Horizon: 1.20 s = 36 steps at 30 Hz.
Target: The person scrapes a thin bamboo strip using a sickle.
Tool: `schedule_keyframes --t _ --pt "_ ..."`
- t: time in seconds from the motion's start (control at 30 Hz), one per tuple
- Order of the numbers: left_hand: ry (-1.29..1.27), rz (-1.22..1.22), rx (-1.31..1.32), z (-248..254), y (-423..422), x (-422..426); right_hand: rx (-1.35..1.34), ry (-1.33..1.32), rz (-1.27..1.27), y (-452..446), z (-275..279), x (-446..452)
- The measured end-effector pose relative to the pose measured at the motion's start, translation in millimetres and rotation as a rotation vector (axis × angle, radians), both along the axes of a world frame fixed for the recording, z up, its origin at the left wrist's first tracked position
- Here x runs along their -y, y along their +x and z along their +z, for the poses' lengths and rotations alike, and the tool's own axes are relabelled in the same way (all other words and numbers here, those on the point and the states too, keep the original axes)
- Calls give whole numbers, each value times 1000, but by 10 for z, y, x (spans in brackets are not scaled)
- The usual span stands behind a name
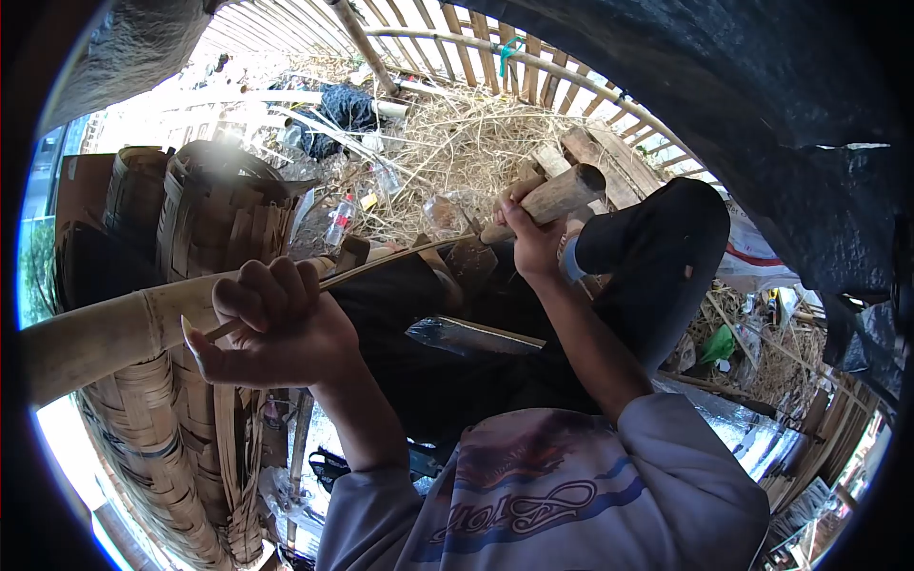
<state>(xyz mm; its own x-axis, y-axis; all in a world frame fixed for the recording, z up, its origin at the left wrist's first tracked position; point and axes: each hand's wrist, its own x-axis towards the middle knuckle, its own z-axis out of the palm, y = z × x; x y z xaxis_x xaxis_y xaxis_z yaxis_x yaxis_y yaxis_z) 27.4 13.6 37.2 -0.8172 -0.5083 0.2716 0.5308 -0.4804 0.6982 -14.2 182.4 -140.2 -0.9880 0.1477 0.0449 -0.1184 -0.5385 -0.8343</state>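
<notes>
My left hand (281, 319) is closed around a thin bamboo strip (395, 255), with the thumb stretched out to the left. The strip slants up and right from the fist towards my right hand (531, 233). That hand is wrapped round a thick, round wooden handle (564, 194) whose blunt end points up and right. What the handle's lower end joins to is hard to make out; the strip's far end lies close to it. Beside my left hand runs a thick bamboo pole (114, 333). A shiny, flat, pointed piece (471, 335) rests across my lap.
Woven bamboo rolls (205, 219) stand at the left. Ahead, straw (466, 128) and litter cover the ground, with a plastic bottle (340, 217) and a dark bundle (349, 108). A slatted bamboo fence (533, 71) curves behind. Dark sheeting (762, 124) hangs at the upper right.
</notes>
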Motion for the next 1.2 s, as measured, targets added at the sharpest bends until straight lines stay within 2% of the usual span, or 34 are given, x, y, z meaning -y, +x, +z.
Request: schedule_keyframes --t 0.1,0.17,0.2,0.27,0.37,0.47,0.53,0.6,0.63,0.67,0.73,0.8,0.87,1.0,1.03,1.07,1.13,1.17,1.2 --pt "65 2 -61 -43 22 3 -93 -147 32 -30 30 88" --pt "-12 -72 -81 -55 33 -15 -205 -247 160 -61 55 110" --pt "-11 -68 -78 -62 26 -42 -203 -247 163 -67 26 131" --pt "-34 -49 -54 -68 14 -110 -111 -75 103 -65 -112 186" --pt "-31 -32 -36 -156 -4 -138 15 -203 11 -127 -544 201" --pt "-22 -97 -93 -114 -9 -113 63 -190 48 -210 -197 75" --pt "-33 -102 -96 -120 -6 -110 -9 -295 133 -187 -52 49" --pt "-40 -116 -112 -134 3 -130 -58 -173 256 -167 -23 83" --pt "-23 -129 -110 -137 -2 -145 -51 -12 250 -158 -191 122" --pt "-7 -144 -114 -137 -18 -161 -58 -7 241 -175 -392 133" --pt "-20 -145 -120 -163 -25 -139 81 2 147 -251 -461 176" --pt "-44 -127 -114 -170 -34 -105 12 -15 129 -311 -310 96" --pt "-32 -180 -168 -189 -41 -102 -37 -174 239 -295 -68 24" --pt "-41 -210 -193 -205 5 -176 -47 -199 327 -283 -153 54" --pt "-33 -210 -181 -209 8 -175 13 -56 306 -312 -413 101" --pt "-27 -212 -176 -208 -7 -173 3 -53 297 -303 -776 106" --pt "-37 -208 -165 -207 -10 -155 19 559 239 -318 -1338 96" --pt "-50 -192 -137 -205 -10 -133 13 556 234 -344 -1260 81" --pt "-54 -192 -141 -207 -20 -111 99 440 219 -368 -1091 61"
